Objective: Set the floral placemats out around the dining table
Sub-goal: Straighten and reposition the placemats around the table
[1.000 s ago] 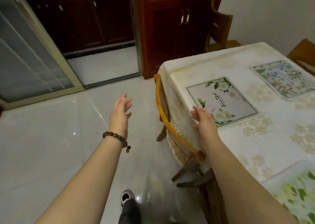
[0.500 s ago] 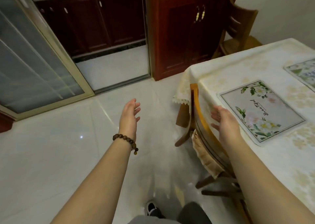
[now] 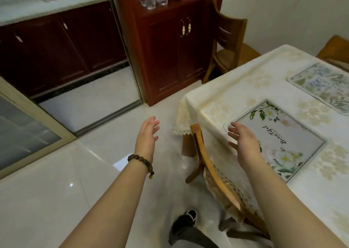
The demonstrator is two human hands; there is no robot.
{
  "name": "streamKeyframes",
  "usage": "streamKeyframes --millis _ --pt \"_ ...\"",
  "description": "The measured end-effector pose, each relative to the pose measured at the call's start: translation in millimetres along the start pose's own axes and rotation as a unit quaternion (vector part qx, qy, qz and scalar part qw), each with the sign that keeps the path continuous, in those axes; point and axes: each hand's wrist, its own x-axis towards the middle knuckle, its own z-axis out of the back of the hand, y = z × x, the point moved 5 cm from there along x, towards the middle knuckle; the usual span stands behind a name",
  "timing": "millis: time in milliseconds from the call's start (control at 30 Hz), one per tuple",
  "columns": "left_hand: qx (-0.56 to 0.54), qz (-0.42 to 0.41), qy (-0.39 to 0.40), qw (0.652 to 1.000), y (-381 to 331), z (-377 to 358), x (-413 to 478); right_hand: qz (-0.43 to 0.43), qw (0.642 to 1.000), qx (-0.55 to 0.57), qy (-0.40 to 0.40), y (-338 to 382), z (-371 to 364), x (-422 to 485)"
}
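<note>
Drifting right over the placemat (image 3: pixel 279 136), my empty right hand (image 3: pixel 243 142) hangs open; thin and floppy, best pinched at its edge.

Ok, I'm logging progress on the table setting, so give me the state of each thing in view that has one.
Left hand: open, empty, held over the floor.
Right hand: open, empty, over the table edge by the near mat.
Near floral placemat: laid flat on the tablecloth.
Far floral placemat: laid flat, partly out of frame.
Near chair: pushed in under the table.
Cabinet doors: closed.
</note>
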Motion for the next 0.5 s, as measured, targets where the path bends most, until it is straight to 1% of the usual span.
streamKeyframes --millis 167,300,400,500 --pt "0.014 -0.02 0.065 0.998 -36.6 -71.9 49.7 0.003 0.999 0.019 -0.032 29.7 15.3 46.5" --pt "0.032 -0.031 0.139 0.989 -51.4 -132.1 69.7 0.009 0.996 0.034 -0.088 48.2 49.8 68.6" --pt "0.044 -0.011 0.19 0.981 -51.6 -174.4 77.6 0.013 0.99 0.046 -0.133 52.0 79.6 71.3" --pt "0.056 0.003 0.237 0.97 -49.7 -214.2 81.7 -0.005 0.979 0.06 -0.194 48.1 109.0 67.2"
